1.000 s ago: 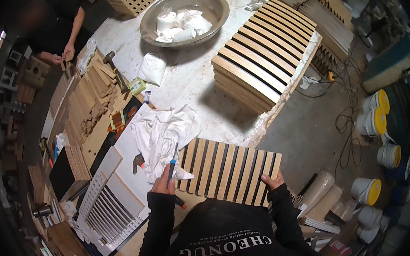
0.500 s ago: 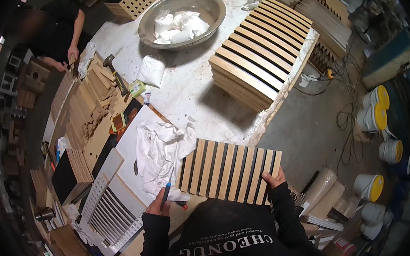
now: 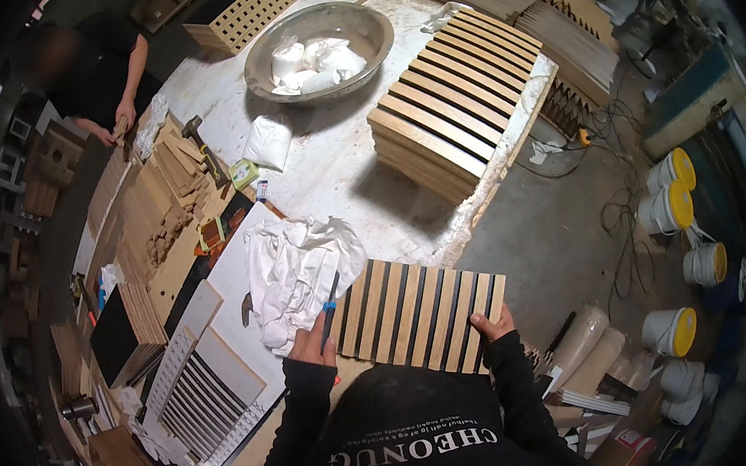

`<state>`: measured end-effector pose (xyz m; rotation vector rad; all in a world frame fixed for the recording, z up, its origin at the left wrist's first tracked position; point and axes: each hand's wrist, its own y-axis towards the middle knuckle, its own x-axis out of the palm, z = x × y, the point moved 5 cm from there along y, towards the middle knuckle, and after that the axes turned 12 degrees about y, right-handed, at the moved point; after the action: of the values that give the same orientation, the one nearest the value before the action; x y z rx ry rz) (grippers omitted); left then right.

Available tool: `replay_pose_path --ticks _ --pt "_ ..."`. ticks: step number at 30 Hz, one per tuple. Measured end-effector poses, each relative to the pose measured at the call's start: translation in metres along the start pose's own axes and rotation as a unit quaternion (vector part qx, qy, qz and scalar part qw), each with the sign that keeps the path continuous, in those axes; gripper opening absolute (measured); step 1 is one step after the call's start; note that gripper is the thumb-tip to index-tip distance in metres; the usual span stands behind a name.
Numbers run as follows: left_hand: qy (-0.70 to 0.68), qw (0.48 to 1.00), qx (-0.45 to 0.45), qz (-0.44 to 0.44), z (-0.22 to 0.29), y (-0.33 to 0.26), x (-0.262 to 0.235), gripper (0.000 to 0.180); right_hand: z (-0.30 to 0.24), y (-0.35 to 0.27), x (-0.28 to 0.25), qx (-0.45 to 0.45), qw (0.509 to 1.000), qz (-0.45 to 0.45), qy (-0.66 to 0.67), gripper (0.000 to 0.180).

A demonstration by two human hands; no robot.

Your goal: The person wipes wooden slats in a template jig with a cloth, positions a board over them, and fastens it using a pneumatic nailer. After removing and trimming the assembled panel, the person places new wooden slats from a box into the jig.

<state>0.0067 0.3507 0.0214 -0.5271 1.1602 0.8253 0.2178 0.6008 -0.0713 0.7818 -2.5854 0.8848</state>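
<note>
My right hand (image 3: 495, 323) grips the right edge of a slatted wood panel (image 3: 416, 314), light strips alternating with dark grooves, thumb on its face. At the panel's left edge, my left hand (image 3: 310, 345) is closed around a slim dark tool with a blue band (image 3: 330, 305). The tool points up and away, in front of a crumpled white cloth (image 3: 291, 262); its exact kind I cannot make out. Whether it touches the panel is unclear. The cloth lies just beyond my left hand, on the table.
A stack of similar slatted panels (image 3: 458, 92) stands on the white table (image 3: 332, 174), beside a metal basin (image 3: 384, 54) of white bags. A hammer (image 3: 204, 150) lies among wood strips on the left, where another person (image 3: 101, 70) handles wood. Buckets (image 3: 670, 331) line the right.
My left hand has moved up and right, closer to the panel, and more of the tool's dark tip now shows past the blue band. My right hand keeps its grip on the panel.
</note>
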Motion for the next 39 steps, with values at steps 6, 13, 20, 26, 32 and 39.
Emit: replay_pose_path --ticks 6,13,20,26,32,39 --pt "0.042 0.996 -0.072 -0.023 -0.003 -0.008 0.003 0.047 -0.004 -0.008 0.001 0.001 0.999 0.001 -0.042 0.053" --pt "-0.02 0.998 -0.057 0.008 -0.017 0.044 0.03 0.038 -0.01 -0.01 0.01 -0.032 0.999 -0.03 -0.018 0.053" --pt "-0.419 0.862 -0.28 0.06 -0.103 0.03 0.039 0.04 0.003 -0.009 -0.003 -0.02 1.0 -0.005 -0.014 0.055" --pt "-0.287 0.916 -0.276 0.043 -0.139 0.043 0.037 0.043 0.006 -0.007 -0.005 -0.008 1.0 0.006 -0.01 0.053" --pt "0.069 0.992 -0.089 0.061 -0.115 0.047 0.03 0.055 -0.004 -0.015 -0.028 -0.06 0.997 0.005 0.058 0.048" --pt "0.242 0.968 -0.059 0.033 -0.082 0.041 0.015 0.059 -0.025 -0.021 -0.058 -0.072 0.992 0.001 0.101 0.058"
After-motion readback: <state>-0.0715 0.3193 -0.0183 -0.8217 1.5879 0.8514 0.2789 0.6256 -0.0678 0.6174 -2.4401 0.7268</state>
